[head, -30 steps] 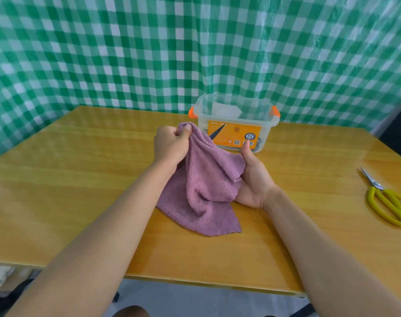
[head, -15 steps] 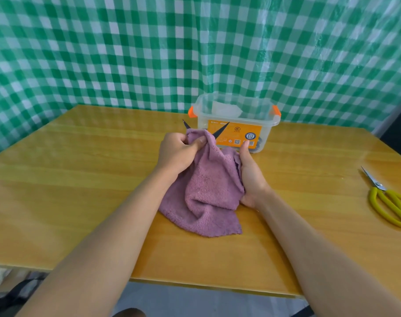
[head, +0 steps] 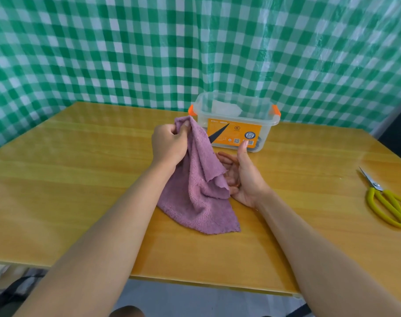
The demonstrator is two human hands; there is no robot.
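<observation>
A purple fluffy cloth (head: 199, 191) hangs from my left hand (head: 168, 145), which grips its top edge above the wooden table (head: 80, 179). The cloth's lower part lies crumpled on the table. My right hand (head: 243, 177) is beside the cloth on its right, palm turned inward with the thumb up and fingers relaxed; the cloth's edge brushes its fingers. It holds nothing that I can see.
A clear plastic box (head: 270, 129) with orange latches and an orange label stands behind the hands. Yellow-handled scissors (head: 387, 202) lie at the table's right edge. A green checked sheet (head: 126, 53) hangs behind the table.
My right hand has let go of the cloth and opened. My left hand has lifted the cloth's top edge up and slightly left.
</observation>
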